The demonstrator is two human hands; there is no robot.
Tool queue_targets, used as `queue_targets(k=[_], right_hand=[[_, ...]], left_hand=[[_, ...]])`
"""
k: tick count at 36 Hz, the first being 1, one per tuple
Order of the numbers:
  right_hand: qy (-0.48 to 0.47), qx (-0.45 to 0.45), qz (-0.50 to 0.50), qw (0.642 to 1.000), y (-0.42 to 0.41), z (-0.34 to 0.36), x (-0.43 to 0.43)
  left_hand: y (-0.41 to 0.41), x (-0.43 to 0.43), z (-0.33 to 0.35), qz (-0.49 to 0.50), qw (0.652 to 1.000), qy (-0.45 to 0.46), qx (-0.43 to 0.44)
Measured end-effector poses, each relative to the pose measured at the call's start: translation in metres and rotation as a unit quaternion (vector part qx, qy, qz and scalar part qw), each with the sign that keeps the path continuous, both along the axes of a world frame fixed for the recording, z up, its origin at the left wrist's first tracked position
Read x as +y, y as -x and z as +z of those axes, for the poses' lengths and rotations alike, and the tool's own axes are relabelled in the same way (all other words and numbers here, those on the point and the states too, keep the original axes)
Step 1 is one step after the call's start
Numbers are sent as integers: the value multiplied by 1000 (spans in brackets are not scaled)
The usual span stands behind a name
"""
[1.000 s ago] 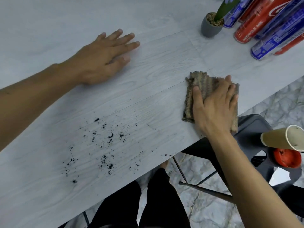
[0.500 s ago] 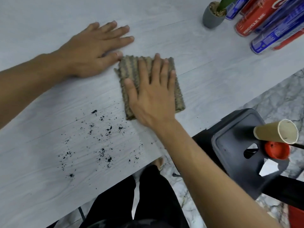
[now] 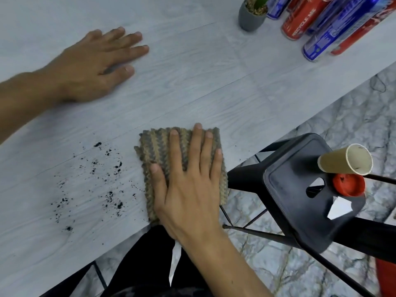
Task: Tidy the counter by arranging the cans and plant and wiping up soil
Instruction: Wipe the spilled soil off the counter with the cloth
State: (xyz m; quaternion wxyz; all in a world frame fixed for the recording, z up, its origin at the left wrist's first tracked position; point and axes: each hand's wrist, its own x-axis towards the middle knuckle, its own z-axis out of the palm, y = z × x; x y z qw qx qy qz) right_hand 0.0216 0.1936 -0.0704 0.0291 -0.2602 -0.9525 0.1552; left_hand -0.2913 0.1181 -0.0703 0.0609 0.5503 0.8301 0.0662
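Note:
A folded brown-and-grey cloth (image 3: 162, 146) lies at the counter's near edge, and my right hand (image 3: 188, 181) presses flat on it with straight fingers. Dark soil crumbs (image 3: 100, 181) are scattered on the pale wood counter (image 3: 192, 82) just left of the cloth. My left hand (image 3: 96, 65) rests flat on the counter further back, holding nothing. At the far right stand a small grey pot with a green plant (image 3: 251, 15) and several red and blue cans (image 3: 327, 31) side by side.
A black metal stool (image 3: 289, 189) stands right of the counter edge, with a paper cup (image 3: 345, 160) on its side and a red lid (image 3: 349, 185) on it. Marble floor (image 3: 353, 108) shows beyond. My dark trousers (image 3: 150, 264) are below the counter edge.
My right hand has dragged the cloth from beside my left hand back toward the near edge, right of the soil. The left hand has stayed put.

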Motion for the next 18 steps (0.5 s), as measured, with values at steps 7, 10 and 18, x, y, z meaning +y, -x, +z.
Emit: queue_targets(k=[7, 10, 18], right_hand=[[24, -13, -105, 994, -13, 1, 16], [45, -9, -137, 990, -14, 3, 27], [46, -11, -179, 983, 1, 5, 46]], left_hand=[[-5, 1, 4, 6, 1000, 2, -16], [-9, 2, 7, 7, 1000, -1, -25], [-18, -12, 14, 30, 998, -15, -56]])
